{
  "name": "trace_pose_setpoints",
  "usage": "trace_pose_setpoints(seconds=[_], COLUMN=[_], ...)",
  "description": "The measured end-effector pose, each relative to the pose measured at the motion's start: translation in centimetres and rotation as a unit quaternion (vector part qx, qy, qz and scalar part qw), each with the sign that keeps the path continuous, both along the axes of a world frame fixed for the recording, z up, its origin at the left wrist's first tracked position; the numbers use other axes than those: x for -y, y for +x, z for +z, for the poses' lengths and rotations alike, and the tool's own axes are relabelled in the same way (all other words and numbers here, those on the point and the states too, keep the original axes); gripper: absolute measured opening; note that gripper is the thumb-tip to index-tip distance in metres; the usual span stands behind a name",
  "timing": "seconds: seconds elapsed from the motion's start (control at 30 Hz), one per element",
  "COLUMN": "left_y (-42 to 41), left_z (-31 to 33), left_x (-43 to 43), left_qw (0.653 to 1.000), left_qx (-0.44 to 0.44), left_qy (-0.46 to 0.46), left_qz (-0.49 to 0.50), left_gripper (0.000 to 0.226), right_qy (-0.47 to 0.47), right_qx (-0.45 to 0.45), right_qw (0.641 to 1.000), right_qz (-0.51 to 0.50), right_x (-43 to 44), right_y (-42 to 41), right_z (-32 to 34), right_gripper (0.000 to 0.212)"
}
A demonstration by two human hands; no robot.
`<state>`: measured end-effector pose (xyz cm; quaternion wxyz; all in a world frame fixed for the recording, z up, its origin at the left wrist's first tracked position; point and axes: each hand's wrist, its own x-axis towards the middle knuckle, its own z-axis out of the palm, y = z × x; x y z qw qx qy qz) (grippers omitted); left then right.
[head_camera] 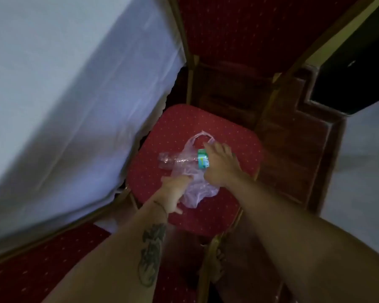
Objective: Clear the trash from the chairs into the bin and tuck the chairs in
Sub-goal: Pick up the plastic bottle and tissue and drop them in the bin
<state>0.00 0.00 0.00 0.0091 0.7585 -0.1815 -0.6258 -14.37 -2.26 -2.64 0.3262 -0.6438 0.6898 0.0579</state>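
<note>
Location: one red dotted chair seat, drawn out beside the white tablecloth that hangs from the tabletop on the left. The chair is not tucked in.

Trash present: a crushed clear plastic bottle with a green label lies on its side across the seat. It rests on or partly inside a thin pinkish plastic bag, whose handles point toward the seat's far edge. Both items are in the seat's middle.

Left hand: at the near edge of the bag, fingers curled into its folds, pinching the film. Judged purpose: to gather the loose bag so it lifts as one bundle.

Right hand: lying over the labelled end of the bottle, fingers reaching toward the bag handles. The frame is blurred; whether they have closed on anything cannot be told. Judged purpose: to trap bottle and bag together for a single lift.

Surroundings: a second red chair back stands beyond the seat; a further red seat lies nearer, lower left. No bin is in view.

Status: pickup stage; nothing binned from this seat.
</note>
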Motion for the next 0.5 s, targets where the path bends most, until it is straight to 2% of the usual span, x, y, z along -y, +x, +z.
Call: trace_pose_setpoints(seconds=[0.1,0.13,0.2,0.27,0.4,0.5], left_y=[-1.2,-1.3,-1.1,-0.8,0.0,1.5], left_z=[-2.3,-3.0,-4.4,-3.3,0.7,5.1], left_x=[0.5,0.4,-0.1,-0.6,-0.2,0.9], left_qw=[0.998,0.998,0.996,0.995,0.98,0.965], left_qx=[0.05,0.06,0.075,0.074,0.1,0.118], left_qy=[-0.019,-0.028,-0.053,-0.068,-0.149,-0.212], left_qz=[-0.022,-0.013,-0.015,-0.025,-0.09,-0.096], left_gripper=[0.093,0.086,0.059,0.045,0.04,0.04], right_qy=[0.011,0.017,0.023,0.045,0.044,0.016], right_qx=[-0.062,-0.082,-0.096,-0.064,0.029,0.081], right_qw=[0.997,0.996,0.995,0.996,0.991,0.982], right_qz=[0.042,0.04,0.018,-0.032,-0.123,-0.168], right_x=[0.4,0.1,-1.3,-3.1,-5.3,-5.4], right_y=[-0.2,-0.4,-0.9,-1.7,-3.0,-2.8], right_z=[-1.7,-2.0,-2.7,-2.2,0.9,5.6], right_gripper=[0.097,0.097,0.102,0.1,0.073,0.064])
